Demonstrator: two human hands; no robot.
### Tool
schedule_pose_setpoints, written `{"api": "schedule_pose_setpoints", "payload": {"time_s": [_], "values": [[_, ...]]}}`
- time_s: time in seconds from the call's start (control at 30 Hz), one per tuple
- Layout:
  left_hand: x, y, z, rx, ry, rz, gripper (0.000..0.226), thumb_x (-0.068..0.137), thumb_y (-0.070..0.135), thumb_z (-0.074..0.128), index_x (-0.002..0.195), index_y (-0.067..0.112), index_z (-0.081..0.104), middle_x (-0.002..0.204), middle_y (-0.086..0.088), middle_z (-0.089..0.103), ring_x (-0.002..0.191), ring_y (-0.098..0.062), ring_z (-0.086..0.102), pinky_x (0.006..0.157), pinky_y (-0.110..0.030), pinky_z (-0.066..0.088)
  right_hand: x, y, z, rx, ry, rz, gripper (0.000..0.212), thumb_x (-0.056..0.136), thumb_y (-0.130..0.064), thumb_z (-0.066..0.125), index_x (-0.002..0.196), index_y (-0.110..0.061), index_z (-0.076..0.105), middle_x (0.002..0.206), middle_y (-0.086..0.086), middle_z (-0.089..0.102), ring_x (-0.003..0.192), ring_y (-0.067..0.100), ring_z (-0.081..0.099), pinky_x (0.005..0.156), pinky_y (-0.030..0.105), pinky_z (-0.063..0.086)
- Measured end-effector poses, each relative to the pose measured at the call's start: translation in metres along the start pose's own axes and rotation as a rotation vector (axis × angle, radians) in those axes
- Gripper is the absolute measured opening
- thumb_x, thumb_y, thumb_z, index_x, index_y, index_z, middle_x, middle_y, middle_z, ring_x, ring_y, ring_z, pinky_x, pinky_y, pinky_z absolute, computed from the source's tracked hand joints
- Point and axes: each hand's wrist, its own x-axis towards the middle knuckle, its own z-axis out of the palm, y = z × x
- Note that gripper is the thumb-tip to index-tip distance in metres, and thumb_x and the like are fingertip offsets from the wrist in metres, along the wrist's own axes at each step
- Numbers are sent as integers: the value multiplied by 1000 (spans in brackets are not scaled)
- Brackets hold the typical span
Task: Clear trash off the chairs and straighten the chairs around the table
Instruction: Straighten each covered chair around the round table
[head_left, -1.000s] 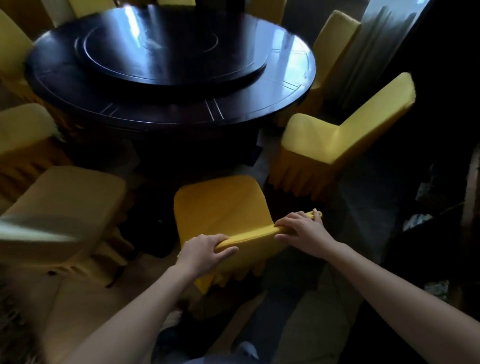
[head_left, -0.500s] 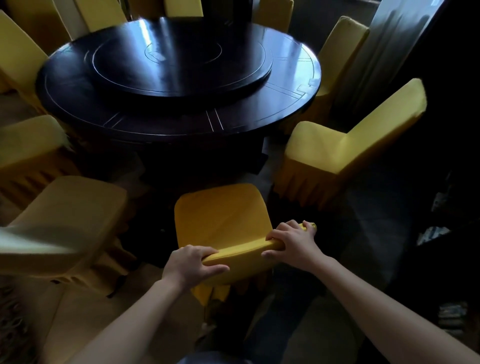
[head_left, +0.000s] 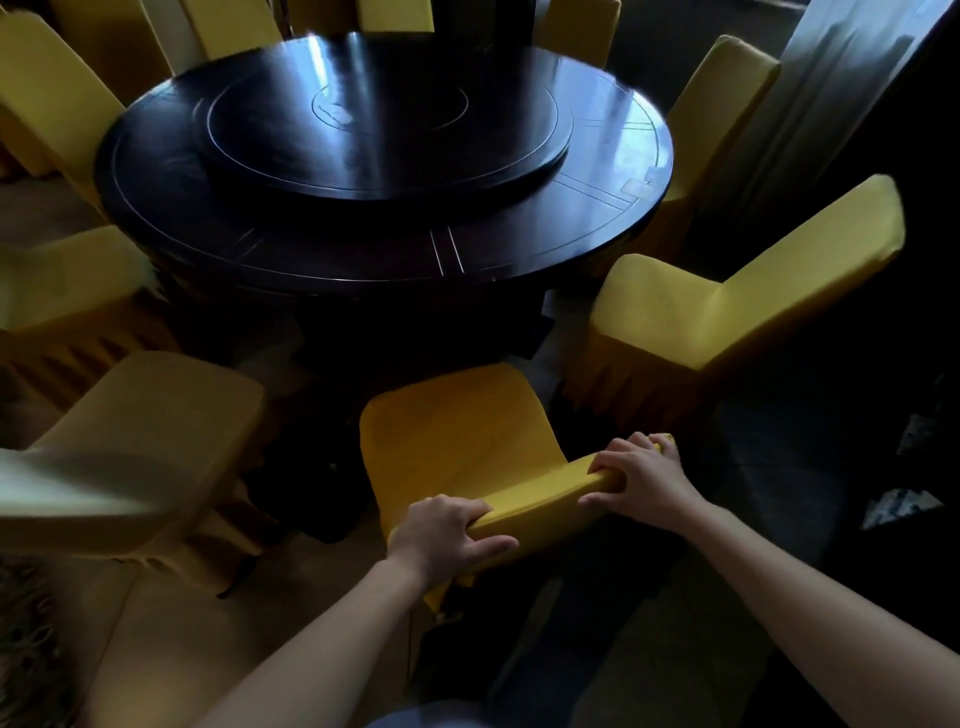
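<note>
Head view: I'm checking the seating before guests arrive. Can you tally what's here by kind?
Yellow-covered chairs: 10 distinguishable; far ones overlap
Round table: 1
Hands: 2, left hand, right hand
Total: 13

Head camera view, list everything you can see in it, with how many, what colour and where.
Round table: one, dark glossy wood, upper centre.
Turntable: one, dark, raised disc on the middle of the table top.
Held chair: one, yellow cover, nearest the camera, seat facing the table.
Other chairs: at least eight more, yellow covers, ringing the table; one at right is angled off, two at left sit close together, the far ones are cut off by the frame.
Curtain: one, pale, upper right.
Trash: none that I can make out on the seats in view.
Left hand: gripping the top edge of the held chair's back.
Right hand: gripping the same edge, further right.
</note>
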Motion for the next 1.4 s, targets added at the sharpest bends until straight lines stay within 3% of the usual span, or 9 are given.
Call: {"api": "schedule_pose_setpoints", "payload": {"time_s": [0.3, 0.4, 0.57, 0.77, 0.87, 0.97, 1.4], "values": [[-12, -4, -1, 38, -4, 14, 64, 75, 81, 35, 88, 27, 66, 75, 11, 65, 62, -5, 59, 53, -15, 46, -26, -16, 21, 6, 112, 61, 94, 50, -100, 6, 92, -36, 61, 97, -18, 52, 104, 9, 43, 105, 44, 21], [-13, 0, -4, 58, -7, 29, 72, 71, 84, 30, 95, 29, 69, 81, 12, 68, 65, -4, 60, 53, -13, 46, -42, -14, 34, 9, 168, 80, 91, 55, -98, 7, 92, -35, 62, 97, -16, 54, 102, 10, 44, 101, 43, 24], [4, 0, -10, 35, -2, -24, 86, 63, 87, 26, 110, 29, 68, 89, 11, 71, 67, 0, 59, 53, -8, 44, -32, -11, 26, 49, 161, 87, 96, 54, -98, 6, 98, -34, 62, 107, -13, 55, 113, 13, 41, 104, 47, 22], [13, -9, -16, 30, -5, -22, 90, 63, 90, 21, 107, 28, 69, 83, 12, 70, 65, -1, 61, 51, -8, 45, -14, -9, 23, 19, 146, 59, 96, 55, -97, 6, 103, -34, 61, 116, -10, 55, 125, 18, 37, 108, 53, 17], [25, -9, -27, 51, -43, -82, 72, 69, 79, 39, 109, 27, 68, 87, 9, 70, 70, -3, 62, 58, -13, 50, 3, -12, 12, 73, 128, 66, 81, 60, -91, 23, 104, -36, 61, 119, -10, 52, 128, 18, 32, 110, 53, 11], [34, -11, -30, 73, -65, -114, 67, 71, 74, 41, 111, 27, 68, 87, 10, 69, 70, -5, 63, 61, -17, 54, 15, -12, 9, 80, 87, 79, 57, 71, -79, 44, 106, -37, 61, 123, -9, 50, 131, 18, 28, 111, 53, 8], [96, -71, -59, 129, -21, -184, 68, 73, 73, 40, 116, 27, 65, 92, 8, 72, 71, -6, 65, 59, -19, 54, 111, -25, -5, 107, 103, 52, 53, 74, -75, 49, 106, -35, 62, 128, -8, 50, 134, 21, 26, 111, 56, 6]]}}
